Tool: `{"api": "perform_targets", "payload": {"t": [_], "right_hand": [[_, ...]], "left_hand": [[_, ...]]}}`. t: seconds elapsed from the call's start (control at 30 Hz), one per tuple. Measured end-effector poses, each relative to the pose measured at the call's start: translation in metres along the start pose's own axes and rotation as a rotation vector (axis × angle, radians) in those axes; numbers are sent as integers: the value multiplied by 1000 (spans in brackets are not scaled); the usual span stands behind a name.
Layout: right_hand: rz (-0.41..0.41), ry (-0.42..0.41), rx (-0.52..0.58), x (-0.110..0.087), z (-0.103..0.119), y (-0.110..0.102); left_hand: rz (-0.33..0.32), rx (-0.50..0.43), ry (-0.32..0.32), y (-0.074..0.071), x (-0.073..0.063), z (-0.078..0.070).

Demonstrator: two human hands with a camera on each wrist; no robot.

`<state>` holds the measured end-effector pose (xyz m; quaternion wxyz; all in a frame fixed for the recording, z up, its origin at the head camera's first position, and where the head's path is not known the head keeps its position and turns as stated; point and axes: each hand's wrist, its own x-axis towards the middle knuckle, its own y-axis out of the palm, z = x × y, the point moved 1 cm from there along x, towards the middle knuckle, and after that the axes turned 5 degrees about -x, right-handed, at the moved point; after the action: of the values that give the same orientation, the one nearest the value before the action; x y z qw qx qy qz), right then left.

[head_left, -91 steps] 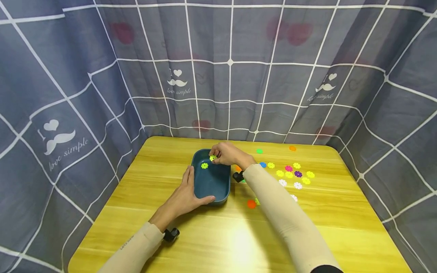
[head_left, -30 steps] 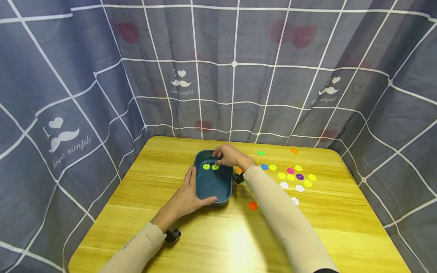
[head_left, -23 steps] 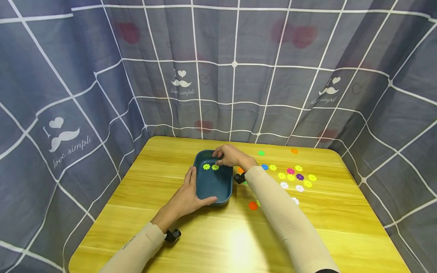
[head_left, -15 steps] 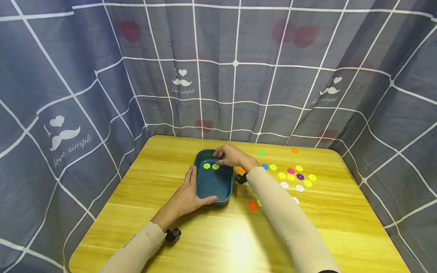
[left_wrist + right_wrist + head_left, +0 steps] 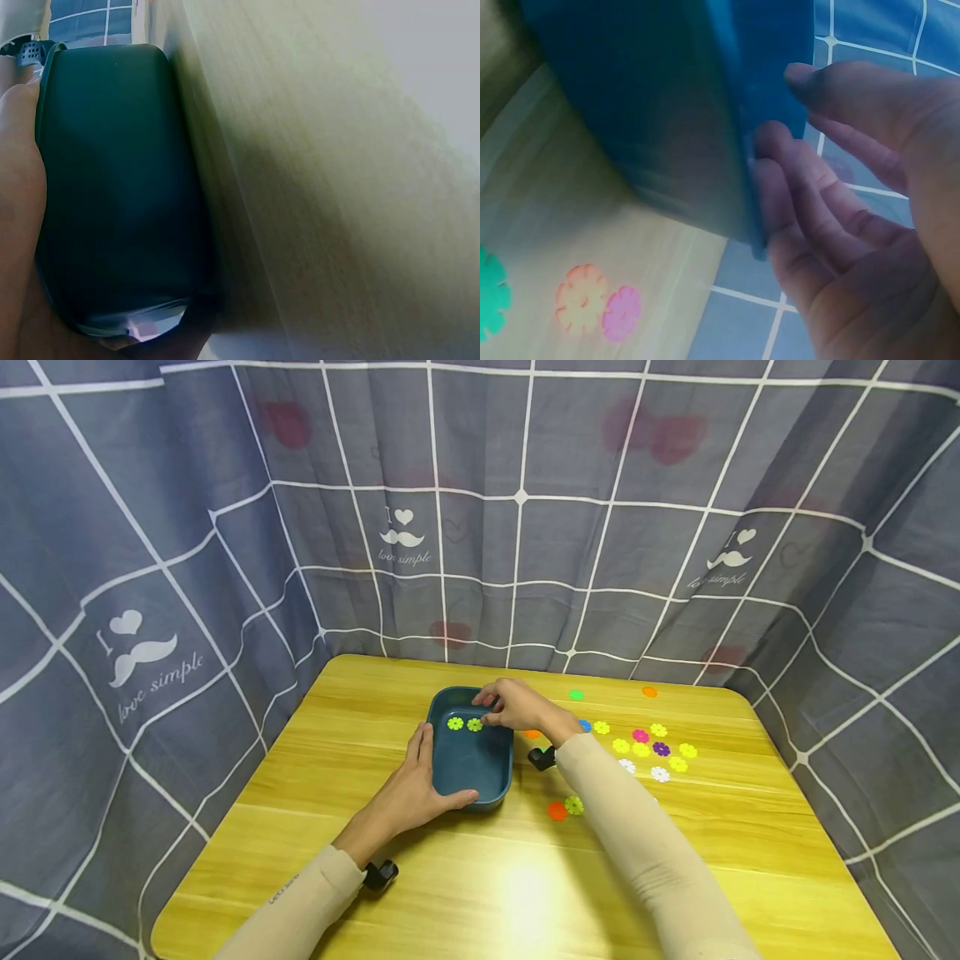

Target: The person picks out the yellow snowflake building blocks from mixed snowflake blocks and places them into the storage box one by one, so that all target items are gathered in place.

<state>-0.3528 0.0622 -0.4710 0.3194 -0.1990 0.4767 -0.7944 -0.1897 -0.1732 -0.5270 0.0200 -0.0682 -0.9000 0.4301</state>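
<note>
A dark blue-green plastic box point(image 5: 472, 768) stands on the table. My left hand point(image 5: 405, 789) holds its near left corner, the fingers along the left wall and the thumb on the near rim. Inside, toward the far end, two yellow-green flower-shaped plastic discs point(image 5: 455, 724) lie side by side. Over the far right part of the box is my right hand point(image 5: 513, 703), fingers loosely bent and thumb apart. In the right wrist view, nothing shows between the thumb and fingers of the right hand point(image 5: 855, 247), which are at the box's rim point(image 5: 757, 232).
Several loose flower discs in yellow, white, pink, purple and blue lie right of the box, among them a purple disc point(image 5: 661, 749). An orange-red disc point(image 5: 557, 811) lies nearer the front. A grey checked curtain point(image 5: 480, 527) surrounds the wooden table point(image 5: 465, 877).
Three seconds ago my right hand pinched a yellow-green flower disc above the box; it now lies beside the other one inside. The right hand has since shifted slightly right. My left hand stays put.
</note>
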Motion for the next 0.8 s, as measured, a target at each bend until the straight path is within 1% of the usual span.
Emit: {"api": "perform_targets", "payload": {"t": [0.2,0.5,0.7,0.8], "right_hand": [[-29,-26,12,-4,-4,3],[-57,-46,27,-18,-5,4],[-78,-57,49,-27,-7,2],[-83,-70,34,-30,-9,2]], "left_hand": [[-7,-6,10,-1,1,1],[-3,-7,11,0,0,1],[10,0,-3,0,1,1],[11,-4,-8,0,1,2]]}}
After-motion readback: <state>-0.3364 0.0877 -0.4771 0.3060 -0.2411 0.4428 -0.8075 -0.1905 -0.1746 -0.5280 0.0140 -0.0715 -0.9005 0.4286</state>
